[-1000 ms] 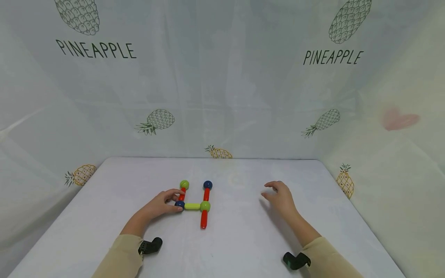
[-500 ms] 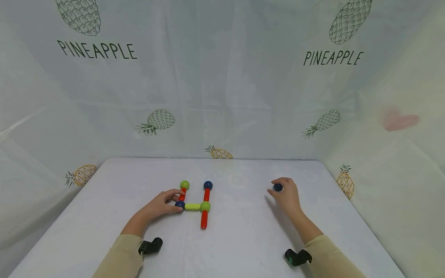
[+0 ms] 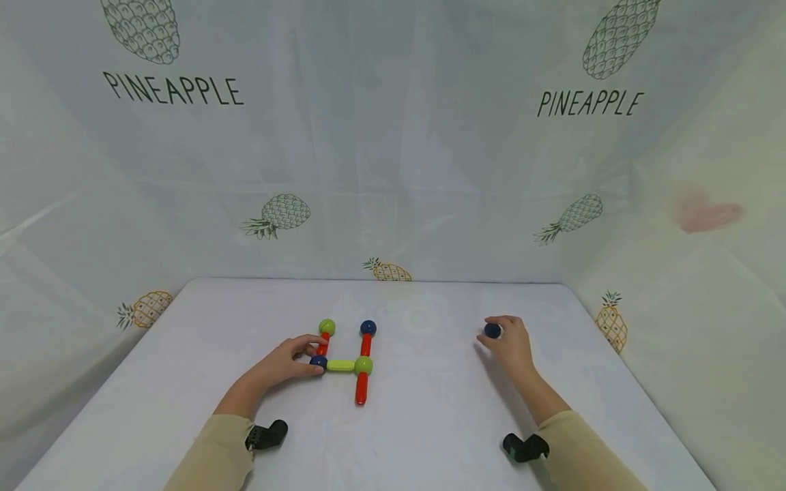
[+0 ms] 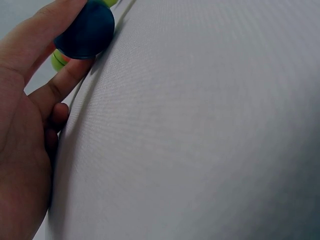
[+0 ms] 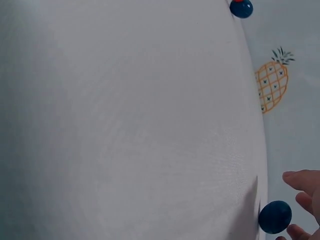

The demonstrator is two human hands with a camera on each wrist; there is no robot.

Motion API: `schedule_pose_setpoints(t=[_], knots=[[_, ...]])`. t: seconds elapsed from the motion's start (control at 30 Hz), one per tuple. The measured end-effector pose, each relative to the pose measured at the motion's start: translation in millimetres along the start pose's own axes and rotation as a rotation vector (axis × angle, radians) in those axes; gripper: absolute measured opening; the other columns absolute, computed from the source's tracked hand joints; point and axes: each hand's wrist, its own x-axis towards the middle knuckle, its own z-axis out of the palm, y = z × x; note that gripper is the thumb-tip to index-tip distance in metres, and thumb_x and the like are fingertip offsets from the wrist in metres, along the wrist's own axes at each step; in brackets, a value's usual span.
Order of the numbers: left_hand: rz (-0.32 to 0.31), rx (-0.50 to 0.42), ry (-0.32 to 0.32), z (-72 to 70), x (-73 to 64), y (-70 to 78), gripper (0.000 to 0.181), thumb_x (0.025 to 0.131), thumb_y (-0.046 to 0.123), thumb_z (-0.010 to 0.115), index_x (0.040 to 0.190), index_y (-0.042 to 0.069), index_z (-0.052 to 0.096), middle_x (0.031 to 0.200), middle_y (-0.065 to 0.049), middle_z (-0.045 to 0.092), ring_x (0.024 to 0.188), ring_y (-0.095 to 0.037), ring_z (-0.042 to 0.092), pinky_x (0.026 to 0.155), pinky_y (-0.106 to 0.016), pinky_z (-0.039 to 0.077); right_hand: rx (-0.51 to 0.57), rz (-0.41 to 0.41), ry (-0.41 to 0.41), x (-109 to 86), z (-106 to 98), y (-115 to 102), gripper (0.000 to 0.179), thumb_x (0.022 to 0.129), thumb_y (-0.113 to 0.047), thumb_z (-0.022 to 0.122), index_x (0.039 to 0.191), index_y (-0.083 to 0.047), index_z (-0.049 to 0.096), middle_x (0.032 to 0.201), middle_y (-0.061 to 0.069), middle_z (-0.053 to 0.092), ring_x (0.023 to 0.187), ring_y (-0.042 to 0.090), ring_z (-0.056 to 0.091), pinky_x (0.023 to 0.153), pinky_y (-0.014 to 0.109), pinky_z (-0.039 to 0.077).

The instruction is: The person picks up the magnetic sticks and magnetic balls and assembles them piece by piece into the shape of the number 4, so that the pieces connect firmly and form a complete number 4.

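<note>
On the white table lies a connected figure of coloured sticks and balls. My left hand (image 3: 287, 361) pinches its blue ball (image 3: 318, 363) between thumb and fingers; in the left wrist view this blue ball (image 4: 90, 35) sits at the thumb tip. A red stick (image 3: 322, 346) with a green ball (image 3: 327, 327) runs from it, and a light green stick (image 3: 341, 365) leads to another green ball (image 3: 364, 365). My right hand (image 3: 511, 344) is spread around a loose blue ball (image 3: 492, 331). In the right wrist view that ball (image 5: 275, 217) rests on the table, its fingers apart.
From the right green ball, one red stick (image 3: 366, 345) reaches a blue ball (image 3: 368, 328) and another red stick (image 3: 361, 389) points toward me. A white cloth (image 3: 393, 136) printed with pineapples hangs behind the table (image 3: 430, 423). Black devices sit at both wrists.
The right hand has shifted to the right, its fingers parting, and the loose blue ball has come into view between them. My left hand stays on the figure.
</note>
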Motion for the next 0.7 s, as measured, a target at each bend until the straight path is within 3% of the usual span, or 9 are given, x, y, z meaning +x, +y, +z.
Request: schedule_pose_setpoints(t=[0.2, 0.7], knots=[[-0.003, -0.008, -0.004, -0.1, -0.3, -0.5, 0.053, 0.081, 0.026, 0.081, 0.128, 0.01, 0.06, 0.098, 0.0, 0.06, 0.097, -0.022, 0.049, 0.092, -0.048, 0.037, -0.01, 0.046, -0.01, 3.1, 3.9, 4.4, 0.045, 0.086, -0.01, 0.074, 0.125, 0.006, 0.059, 0.13, 0.035, 0.04, 0.115, 0.05, 0.047, 0.094, 0.056, 0.042], [-0.019, -0.018, -0.001, -0.1, -1.7, 1.0, 0.054, 0.081, 0.026, 0.081, 0.128, 0.011, 0.059, 0.1, -0.002, 0.059, 0.105, -0.027, 0.05, 0.099, -0.059, 0.033, -0.017, 0.069, -0.007, 11.5, 7.8, 12.8, 0.041, 0.089, -0.004, 0.066, 0.127, 0.007, 0.056, 0.124, 0.035, 0.045, 0.115, 0.05, 0.049, 0.094, 0.056, 0.043]])
